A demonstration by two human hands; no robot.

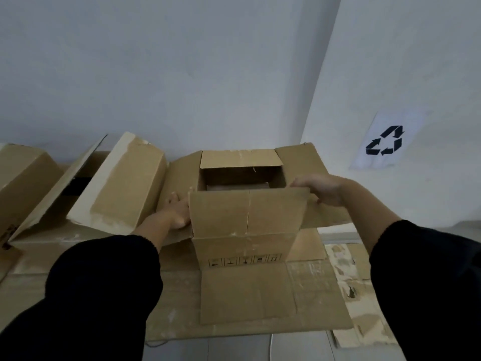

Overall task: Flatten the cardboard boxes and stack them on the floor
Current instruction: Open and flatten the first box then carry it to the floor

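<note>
An open box (242,250) stands upright in the middle of the scene, on sheets of flattened cardboard (260,295) that lie on the floor (234,347) against the far wall (182,74). Its flaps are spread: the far flap (240,158) leans toward the wall, the left flap (179,175) and right flap (299,160) splay outward, and the near flap (247,212) stands raised toward the person.

The right hand (320,190) curls its fingers over the top right corner of the near flap and grips it. The left hand (178,212) lies on the left flap just beside the near flap's left edge, its visible fingers stretched out. Its thumb side is hidden behind the near flap, so whether it holds anything cannot be told. Both arms wear black sleeves (109,287).

To the left, a closed box (125,183) leans tilted, touching the open box's left flap. A recycling sign (385,140) hangs on the right wall.
</note>
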